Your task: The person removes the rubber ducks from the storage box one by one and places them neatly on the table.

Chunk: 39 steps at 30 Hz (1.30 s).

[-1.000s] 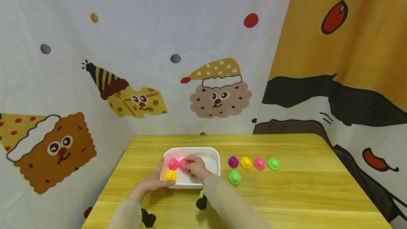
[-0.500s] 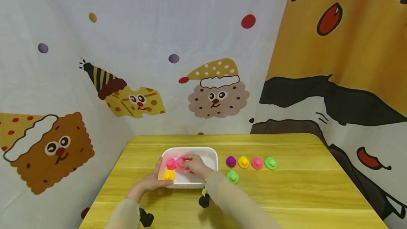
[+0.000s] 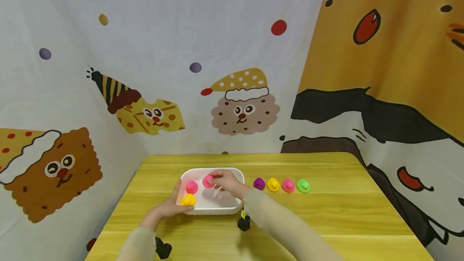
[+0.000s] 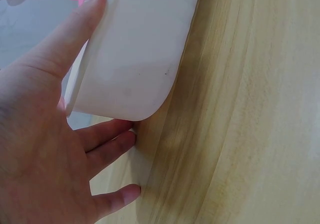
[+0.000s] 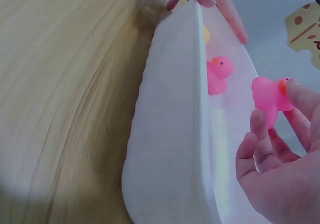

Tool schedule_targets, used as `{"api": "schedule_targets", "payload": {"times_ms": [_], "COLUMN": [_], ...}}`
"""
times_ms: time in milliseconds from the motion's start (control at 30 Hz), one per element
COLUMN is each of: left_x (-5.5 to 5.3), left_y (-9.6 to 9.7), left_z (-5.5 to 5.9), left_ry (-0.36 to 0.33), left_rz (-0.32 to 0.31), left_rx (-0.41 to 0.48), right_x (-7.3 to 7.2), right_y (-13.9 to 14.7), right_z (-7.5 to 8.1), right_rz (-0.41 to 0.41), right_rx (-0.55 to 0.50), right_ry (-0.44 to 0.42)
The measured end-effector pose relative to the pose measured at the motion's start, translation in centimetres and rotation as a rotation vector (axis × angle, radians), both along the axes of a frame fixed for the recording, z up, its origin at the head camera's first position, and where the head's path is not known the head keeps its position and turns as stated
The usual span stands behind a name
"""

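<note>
My left hand (image 3: 169, 205) grips the left end of a white tray (image 3: 222, 211), its thumb over the front rim and its fingers along the side. In the left wrist view, the fingertips touch the tray's outer wall. My right hand (image 3: 228, 182) pinches a pink rubber duck (image 5: 270, 95) between thumb and fingers, held up over the tray. Inside the tray, a second pink duck (image 3: 191, 187) sits at the left, behind a yellow duck (image 3: 189, 199). The left thumb is close to the yellow duck.
Right of the tray, on the wooden table (image 3: 348, 204), stands a row of ducks: purple (image 3: 259, 183), yellow (image 3: 273, 185), pink (image 3: 288, 185) and green (image 3: 303, 185). A printed cloth (image 3: 159, 31) hangs behind the table.
My right hand has raised the pink duck and drawn it rightward, away from the other pink one. A green duck at the front is now hidden by the right arm. The left hand keeps its hold.
</note>
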<state>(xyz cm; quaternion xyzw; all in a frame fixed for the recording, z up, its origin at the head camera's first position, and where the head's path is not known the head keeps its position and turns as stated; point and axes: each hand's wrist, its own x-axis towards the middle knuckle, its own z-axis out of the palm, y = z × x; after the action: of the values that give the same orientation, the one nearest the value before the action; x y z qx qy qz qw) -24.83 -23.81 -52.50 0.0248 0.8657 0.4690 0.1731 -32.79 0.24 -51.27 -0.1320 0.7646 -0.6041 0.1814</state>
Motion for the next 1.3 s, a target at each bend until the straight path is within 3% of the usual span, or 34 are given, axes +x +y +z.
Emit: {"api": "schedule_targets", "payload": {"times_ms": [367,633,933,1300], "left_x": [0.1,0.1,-0.1,-0.2], "left_y": [-0.1,-0.1,-0.2,-0.2], "left_z": [-0.3,-0.2,-0.5,-0.2], "left_ry": [0.032,0.016,0.02,0.026], "left_rz": [-0.013,-0.004,-0.016,-0.03], "left_rx": [-0.025,-0.033,-0.031,-0.029], "right_x": [-0.3,0.0,0.3,1.1], "right_y": [2.7,4.6,6.6,9.2], "right_z": [0.5,2.6,3.4,5.4], "right_rz": [0.043,0.082,0.082,0.049], "right_rx": [0.073,0.075,0.123,0.13], "right_ry": [0.084,0.137,0.208,0.205]}}
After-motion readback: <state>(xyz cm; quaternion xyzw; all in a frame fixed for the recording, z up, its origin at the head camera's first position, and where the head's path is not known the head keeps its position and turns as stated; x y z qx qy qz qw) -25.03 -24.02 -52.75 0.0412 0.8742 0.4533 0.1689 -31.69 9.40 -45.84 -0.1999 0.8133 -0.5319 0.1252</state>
